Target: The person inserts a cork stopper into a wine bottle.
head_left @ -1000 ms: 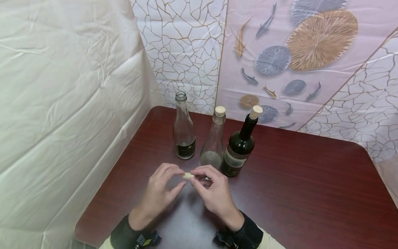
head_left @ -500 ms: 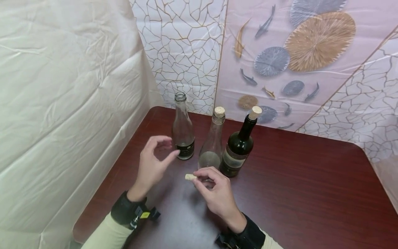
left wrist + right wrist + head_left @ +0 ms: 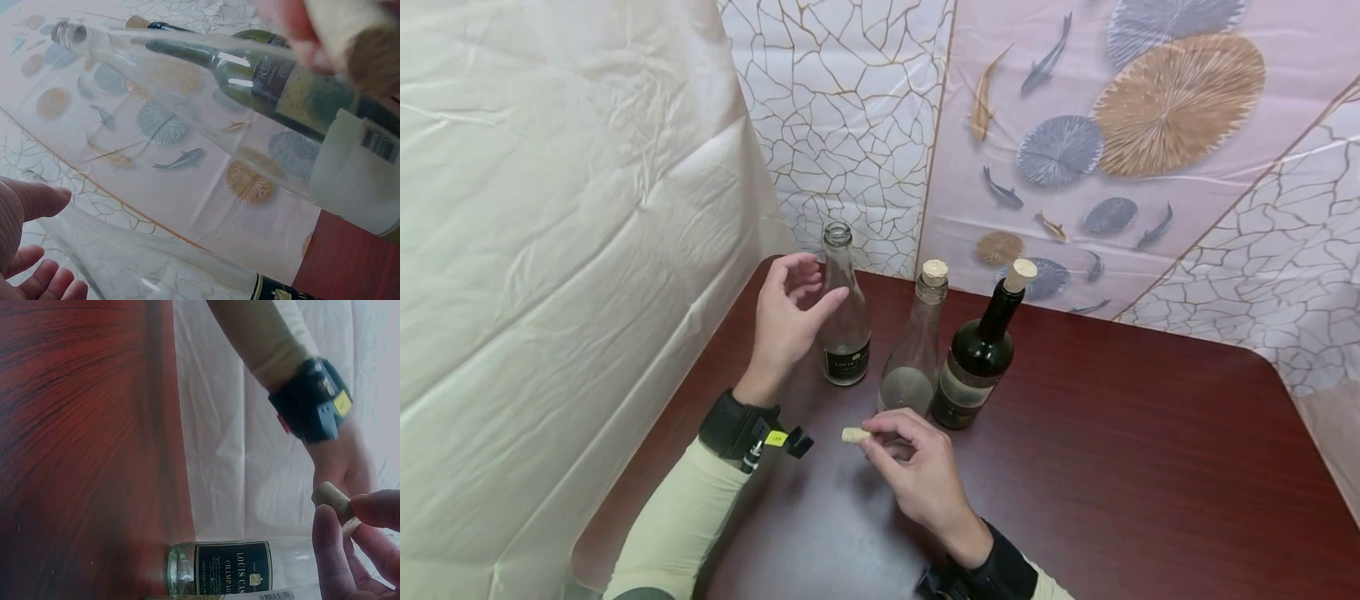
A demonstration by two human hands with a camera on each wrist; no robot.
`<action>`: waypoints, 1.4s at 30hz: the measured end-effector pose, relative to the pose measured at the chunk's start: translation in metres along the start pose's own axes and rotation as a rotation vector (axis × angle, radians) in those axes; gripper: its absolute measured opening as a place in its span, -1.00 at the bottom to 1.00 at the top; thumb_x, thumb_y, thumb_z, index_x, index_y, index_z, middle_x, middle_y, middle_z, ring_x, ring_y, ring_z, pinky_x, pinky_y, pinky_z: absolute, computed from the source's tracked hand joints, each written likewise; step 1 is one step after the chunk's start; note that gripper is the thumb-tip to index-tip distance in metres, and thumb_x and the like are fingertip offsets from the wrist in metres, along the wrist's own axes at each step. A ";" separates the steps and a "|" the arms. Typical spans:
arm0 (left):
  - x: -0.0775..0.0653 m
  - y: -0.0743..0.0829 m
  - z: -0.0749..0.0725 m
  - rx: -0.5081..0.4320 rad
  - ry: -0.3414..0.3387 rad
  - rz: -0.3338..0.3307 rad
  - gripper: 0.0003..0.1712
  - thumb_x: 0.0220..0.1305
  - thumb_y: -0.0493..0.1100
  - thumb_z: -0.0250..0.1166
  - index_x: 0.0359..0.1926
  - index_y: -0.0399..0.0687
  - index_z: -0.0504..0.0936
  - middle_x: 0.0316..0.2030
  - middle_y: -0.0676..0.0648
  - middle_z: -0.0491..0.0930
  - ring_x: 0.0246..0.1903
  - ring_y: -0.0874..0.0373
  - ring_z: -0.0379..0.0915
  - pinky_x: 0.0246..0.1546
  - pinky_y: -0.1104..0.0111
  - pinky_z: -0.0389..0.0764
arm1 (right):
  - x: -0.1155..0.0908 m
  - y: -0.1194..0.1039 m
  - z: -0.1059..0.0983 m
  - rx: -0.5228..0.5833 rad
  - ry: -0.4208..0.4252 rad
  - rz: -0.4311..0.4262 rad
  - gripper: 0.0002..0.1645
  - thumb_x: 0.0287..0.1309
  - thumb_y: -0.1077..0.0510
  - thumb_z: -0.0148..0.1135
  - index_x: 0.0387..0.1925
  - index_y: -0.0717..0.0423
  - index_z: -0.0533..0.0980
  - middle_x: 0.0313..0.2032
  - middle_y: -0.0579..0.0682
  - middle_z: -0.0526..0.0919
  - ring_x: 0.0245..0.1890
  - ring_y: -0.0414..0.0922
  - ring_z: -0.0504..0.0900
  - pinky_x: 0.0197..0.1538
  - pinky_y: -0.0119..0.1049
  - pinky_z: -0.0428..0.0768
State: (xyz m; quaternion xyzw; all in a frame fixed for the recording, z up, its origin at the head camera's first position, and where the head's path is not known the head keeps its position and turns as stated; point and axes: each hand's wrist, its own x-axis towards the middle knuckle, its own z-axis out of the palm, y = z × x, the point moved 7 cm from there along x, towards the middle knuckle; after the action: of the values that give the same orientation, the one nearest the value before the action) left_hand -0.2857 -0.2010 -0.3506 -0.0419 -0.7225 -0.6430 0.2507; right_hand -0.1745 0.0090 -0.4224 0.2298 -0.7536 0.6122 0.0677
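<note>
My right hand point(image 3: 917, 471) pinches a pale cork point(image 3: 854, 435) between thumb and fingertips, over the table in front of the bottles. In the right wrist view the same cork point(image 3: 335, 503) juts out past the fingertips. My left hand point(image 3: 790, 321) is raised beside the neck of a clear bottle point(image 3: 844, 333) with a black label and no stopper. Its thumb and fingers are spread apart, with nothing between them. The left wrist view shows the thumb point(image 3: 47, 199) right by that bottle's neck, overlapping it.
Right of the uncorked bottle stand a clear bottle point(image 3: 913, 350) and a dark green bottle point(image 3: 983, 346), each with a cork in its mouth. They are close together on the reddish-brown table point(image 3: 1150, 433). Pale cloth point(image 3: 587, 250) hangs along the left side.
My left hand has let go of the cork and moved up and away to the uncorked bottle's neck. The right hand keeps the cork at nearly the same place.
</note>
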 end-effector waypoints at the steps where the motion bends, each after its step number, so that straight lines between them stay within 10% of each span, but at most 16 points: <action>1: 0.003 0.000 0.002 0.005 -0.001 -0.002 -0.28 0.12 -0.29 0.59 0.25 -0.31 0.47 0.12 -0.27 0.56 0.07 -0.02 0.55 0.21 0.19 0.62 | 0.000 0.000 0.000 0.000 0.000 -0.010 -0.82 0.22 0.29 0.48 -0.13 0.15 0.73 -0.15 0.03 0.75 -0.22 -0.28 0.70 -0.23 -0.37 0.77; 42: 0.015 -0.003 0.018 0.163 -0.070 0.050 -0.51 0.24 -0.16 0.51 0.12 -0.19 0.55 0.00 -0.18 0.62 -0.05 0.02 0.50 0.05 0.18 0.56 | -0.001 0.008 -0.001 -0.015 -0.027 0.029 -0.81 0.23 0.26 0.48 -0.11 0.04 0.74 -0.12 -0.03 0.76 -0.20 -0.28 0.73 -0.20 -0.35 0.78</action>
State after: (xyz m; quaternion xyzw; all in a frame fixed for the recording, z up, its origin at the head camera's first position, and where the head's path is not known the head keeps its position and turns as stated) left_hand -0.3055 -0.1880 -0.3483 -0.0620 -0.7796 -0.5736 0.2437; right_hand -0.1776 0.0114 -0.4295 0.2267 -0.7623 0.6041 0.0504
